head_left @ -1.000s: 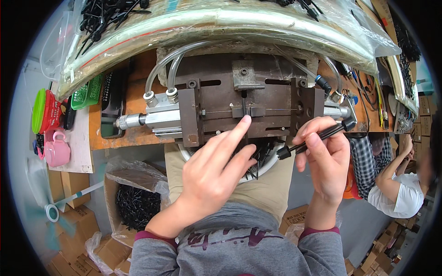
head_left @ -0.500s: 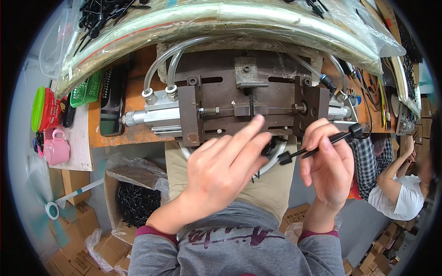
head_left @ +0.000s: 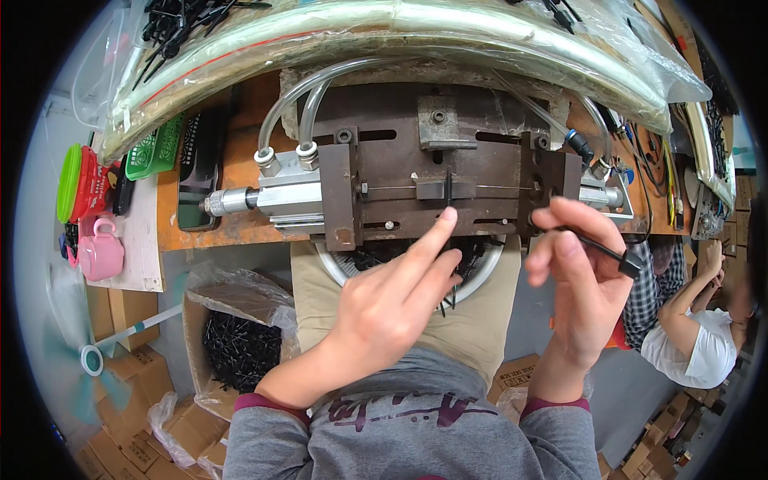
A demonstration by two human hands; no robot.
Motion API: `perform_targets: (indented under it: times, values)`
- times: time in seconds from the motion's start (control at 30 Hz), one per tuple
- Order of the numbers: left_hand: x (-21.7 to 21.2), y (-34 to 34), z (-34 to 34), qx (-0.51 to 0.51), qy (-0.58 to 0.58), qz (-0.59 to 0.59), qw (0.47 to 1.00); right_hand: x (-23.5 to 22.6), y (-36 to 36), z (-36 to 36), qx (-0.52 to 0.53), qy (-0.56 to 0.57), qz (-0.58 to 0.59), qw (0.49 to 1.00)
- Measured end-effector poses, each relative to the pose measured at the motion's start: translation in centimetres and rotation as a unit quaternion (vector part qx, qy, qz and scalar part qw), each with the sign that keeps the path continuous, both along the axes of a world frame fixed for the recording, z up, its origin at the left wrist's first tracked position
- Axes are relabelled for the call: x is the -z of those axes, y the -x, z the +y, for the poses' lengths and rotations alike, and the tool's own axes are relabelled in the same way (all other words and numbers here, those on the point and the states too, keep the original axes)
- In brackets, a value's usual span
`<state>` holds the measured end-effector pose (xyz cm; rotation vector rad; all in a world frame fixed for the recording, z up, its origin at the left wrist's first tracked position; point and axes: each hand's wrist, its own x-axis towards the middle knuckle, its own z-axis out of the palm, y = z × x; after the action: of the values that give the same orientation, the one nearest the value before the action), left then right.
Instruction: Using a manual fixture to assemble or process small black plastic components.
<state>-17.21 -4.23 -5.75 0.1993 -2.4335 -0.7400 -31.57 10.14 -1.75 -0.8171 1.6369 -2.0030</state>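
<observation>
My left hand (head_left: 394, 294) reaches over the front of the brown metal fixture (head_left: 400, 160), fingers stretched out. Its index fingertip is at the lower end of a thin black rod-like part (head_left: 450, 186), which stands crosswise between small dark blocks (head_left: 432, 190) in the middle of the fixture. Thin metal pins run toward these blocks from both sides. To the right, my right hand (head_left: 588, 276) holds another black plastic rod with a wider knob (head_left: 630, 264) at its end. The rod's other end is hidden behind the fingers.
Air cylinders with clear hoses flank the fixture, the left one (head_left: 292, 192) in full view. Black parts fill a lined carton (head_left: 240, 348) at lower left; more lie in a round container on my lap. A pink cup (head_left: 102, 252) stands left. Another person (head_left: 692, 336) sits right.
The left cylinder's rod and nut have drawn outward, and the right side's appear to have too. My right hand has moved right and turned its rod. The left index fingertip remains near the clamped part.
</observation>
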Motion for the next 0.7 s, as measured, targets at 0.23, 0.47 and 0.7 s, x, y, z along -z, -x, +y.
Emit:
perform_targets:
  times: [0.23, 0.47, 0.7]
  values:
    - [-0.6, 1.5, -0.4, -0.038, 0.131, -0.029, 0.99, -0.5, 0.5, 0.9, -0.089, 0.068, -0.026, 0.993]
    - [-1.8, 0.9, -1.1, 0.002, 0.103, -0.062, 0.993, -0.6, -0.8, 1.4, -0.018, 0.048, 0.051, 0.997]
    - [-7.7, 4.3, -8.5, -0.01, 0.124, 0.095, 0.988, 1.3, -1.6, -0.1, -0.015, -0.199, 0.41, 0.89]
